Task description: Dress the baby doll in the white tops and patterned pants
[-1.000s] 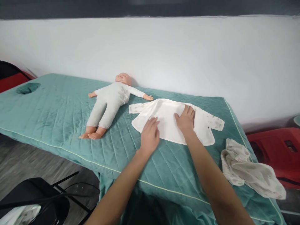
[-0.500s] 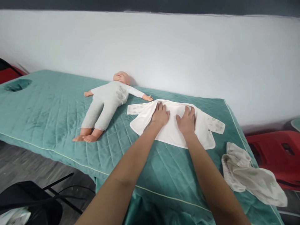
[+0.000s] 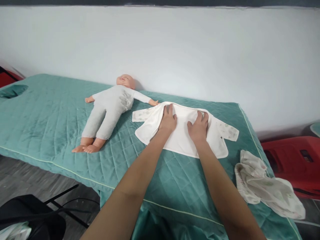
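A small white baby shirt (image 3: 184, 133) with printed sleeves lies opened out on the green quilted bed cover (image 3: 175, 186). My left hand (image 3: 169, 120) rests on its left part, fingers apart, beside a front flap that is folded outward. On the right part lies my right hand (image 3: 198, 128), its fingers also spread, with the tips near the shirt's upper edge. Neither hand grips the cloth. To the left, a baby doll (image 3: 110, 103) in white clothing lies on its back, one hand close to the shirt's left sleeve.
Crumpled pale printed cloth (image 3: 267, 186) lies at the bed's right corner. A white wall (image 3: 160, 50) runs behind the bed. Red chairs (image 3: 295, 160) stand past the right end, and a black bag (image 3: 32, 213) is at lower left. The cover has a hole (image 3: 13, 91) far left.
My left hand's fingers have become more spread and slightly raised at the knuckles. The right hand stays almost in place on the shirt. The whole view has shifted slightly.
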The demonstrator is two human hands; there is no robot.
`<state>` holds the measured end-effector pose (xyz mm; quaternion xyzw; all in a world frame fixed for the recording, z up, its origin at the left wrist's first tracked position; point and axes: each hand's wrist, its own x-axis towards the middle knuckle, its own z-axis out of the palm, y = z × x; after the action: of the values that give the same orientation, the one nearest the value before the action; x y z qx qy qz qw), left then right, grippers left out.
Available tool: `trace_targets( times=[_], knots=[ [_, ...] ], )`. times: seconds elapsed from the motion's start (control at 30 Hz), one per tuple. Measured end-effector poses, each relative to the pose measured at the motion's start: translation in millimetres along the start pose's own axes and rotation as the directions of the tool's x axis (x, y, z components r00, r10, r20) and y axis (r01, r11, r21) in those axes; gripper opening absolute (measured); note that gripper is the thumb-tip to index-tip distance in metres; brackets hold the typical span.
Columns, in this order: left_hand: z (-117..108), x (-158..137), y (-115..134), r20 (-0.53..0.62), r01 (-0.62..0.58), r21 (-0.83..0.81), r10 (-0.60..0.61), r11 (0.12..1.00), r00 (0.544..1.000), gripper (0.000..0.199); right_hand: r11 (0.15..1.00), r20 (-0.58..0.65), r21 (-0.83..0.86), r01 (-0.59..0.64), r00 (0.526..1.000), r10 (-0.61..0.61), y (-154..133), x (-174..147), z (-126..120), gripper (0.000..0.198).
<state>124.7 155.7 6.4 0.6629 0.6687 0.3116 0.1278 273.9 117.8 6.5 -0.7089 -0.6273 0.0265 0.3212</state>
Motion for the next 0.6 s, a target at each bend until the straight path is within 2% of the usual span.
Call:
trace_targets(
  times=[0.3, 0.43, 0.6],
  knots=[
    [-9.4, -4.5, 1.7, -0.025, -0.057, 0.107, 0.060, 0.993, 0.998, 0.049, 1.000, -0.043, 0.023, 0.019, 0.999, -0.018, 3.1, 0.7, 1.3, 0.057],
    [-9.5, -5.5, 0.9, -0.063, -0.051, 0.129, 0.059, 0.990, 0.996, 0.050, 0.999, -0.067, 0.043, 0.031, 0.997, -0.028, 6.5, 2.1, 4.0, 0.057],
    [-7.3, -5.6, -1.3, -0.038, -0.083, 0.102, 0.087, 0.991, 0.995, 0.060, 0.995, -0.044, 0.083, 0.064, 0.997, -0.060, 8.5, 4.4, 3.0, 0.052]
  ],
)
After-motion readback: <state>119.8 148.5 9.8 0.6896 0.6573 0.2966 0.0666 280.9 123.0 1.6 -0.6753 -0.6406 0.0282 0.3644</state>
